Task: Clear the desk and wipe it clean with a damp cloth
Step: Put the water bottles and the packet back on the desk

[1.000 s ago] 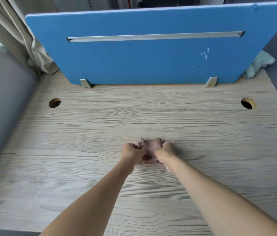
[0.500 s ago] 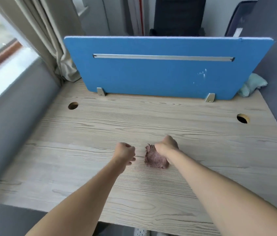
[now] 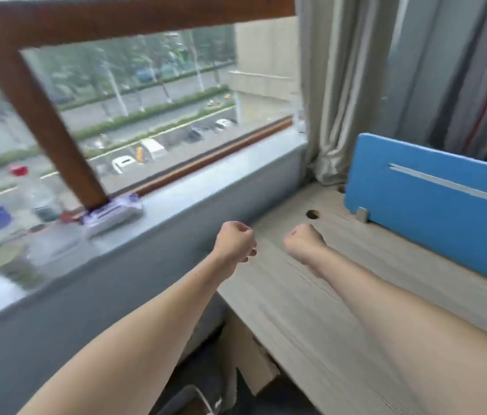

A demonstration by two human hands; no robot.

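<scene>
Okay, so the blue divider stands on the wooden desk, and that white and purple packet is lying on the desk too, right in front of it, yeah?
Not quite. In the head view the white and purple packet lies on the grey windowsill, at the foot of the brown window post, not on the desk. The blue divider does stand on the wooden desk.

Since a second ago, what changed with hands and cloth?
The left hand let go of the cloth and is now a bare fist. The right hand balled it up, only a sliver showing, and both moved toward the window-side edge of the desk. Unchanged: right grip on the cloth, blue divider upright.
</scene>
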